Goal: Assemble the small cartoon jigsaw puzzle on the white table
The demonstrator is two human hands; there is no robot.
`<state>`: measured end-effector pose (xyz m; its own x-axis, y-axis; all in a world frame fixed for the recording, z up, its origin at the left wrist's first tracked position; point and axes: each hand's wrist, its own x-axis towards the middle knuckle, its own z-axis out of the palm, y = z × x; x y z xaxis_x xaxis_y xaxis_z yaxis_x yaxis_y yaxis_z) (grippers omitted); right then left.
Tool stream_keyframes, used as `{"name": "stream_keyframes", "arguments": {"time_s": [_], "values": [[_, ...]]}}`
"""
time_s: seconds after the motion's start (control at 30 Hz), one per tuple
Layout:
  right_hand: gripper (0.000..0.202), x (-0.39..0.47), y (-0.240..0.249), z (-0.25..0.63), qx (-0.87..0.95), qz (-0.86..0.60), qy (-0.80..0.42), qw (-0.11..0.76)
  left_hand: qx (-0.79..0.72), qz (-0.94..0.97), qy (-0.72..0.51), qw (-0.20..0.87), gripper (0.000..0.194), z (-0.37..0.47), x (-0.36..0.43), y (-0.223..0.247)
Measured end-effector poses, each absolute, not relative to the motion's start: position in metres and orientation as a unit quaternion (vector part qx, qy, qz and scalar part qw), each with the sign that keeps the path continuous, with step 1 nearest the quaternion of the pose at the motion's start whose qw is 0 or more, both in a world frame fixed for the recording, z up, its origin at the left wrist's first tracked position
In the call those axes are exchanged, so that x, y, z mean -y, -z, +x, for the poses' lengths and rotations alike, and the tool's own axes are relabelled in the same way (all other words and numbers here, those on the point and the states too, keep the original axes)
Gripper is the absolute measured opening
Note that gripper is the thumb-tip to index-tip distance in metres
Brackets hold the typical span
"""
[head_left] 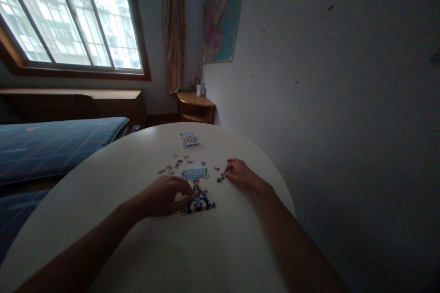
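Note:
A partly assembled jigsaw puzzle point(200, 205) lies flat on the round white table, showing a blue cartoon dog's face along its lower part. Its top strip point(195, 173) carries large lettering. My left hand point(168, 196) rests at the puzzle's left edge, thumb and forefinger apart, with no piece visible between them. To the right, my right hand point(242, 175) pinches a small puzzle piece at its fingertips, close to a few loose pieces point(220, 178). More loose puzzle pieces point(169, 167) are scattered beyond my left hand.
A small printed packet point(189, 139) lies toward the far side of the white table point(144, 146). Close along the right runs a bare wall point(330, 114). A bed with a blue checked cover point(62, 146) stands left, and a wooden corner shelf point(195, 100) is behind the table.

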<state>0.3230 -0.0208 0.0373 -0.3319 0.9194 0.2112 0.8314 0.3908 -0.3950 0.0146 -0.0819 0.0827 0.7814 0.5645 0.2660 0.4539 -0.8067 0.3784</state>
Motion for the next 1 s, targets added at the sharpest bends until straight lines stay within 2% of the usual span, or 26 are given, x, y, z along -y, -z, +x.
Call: {"name": "stream_keyframes", "arguments": {"time_s": [0.27,0.43,0.6,0.8,1.0], "values": [[0.015,0.028,-0.049,0.318,0.809,-0.550,-0.092,0.185,-0.367,0.907,-0.174,0.112,0.031,0.000,0.064,-0.075],[0.015,0.033,-0.055,0.306,0.785,-0.511,-0.214,0.277,-0.442,0.874,-0.177,0.095,0.032,0.007,0.063,-0.073],[0.020,0.046,-0.059,0.276,0.768,-0.461,-0.287,0.339,-0.478,0.821,-0.260,0.173,0.028,0.023,0.066,-0.065],[0.019,0.059,-0.061,0.249,0.760,-0.432,-0.291,0.390,-0.455,0.778,-0.323,0.288,0.029,0.036,0.071,-0.062],[0.017,0.062,-0.060,0.244,0.755,-0.423,-0.311,0.394,-0.456,0.758,-0.338,0.321,0.023,0.037,0.070,-0.060]]}}
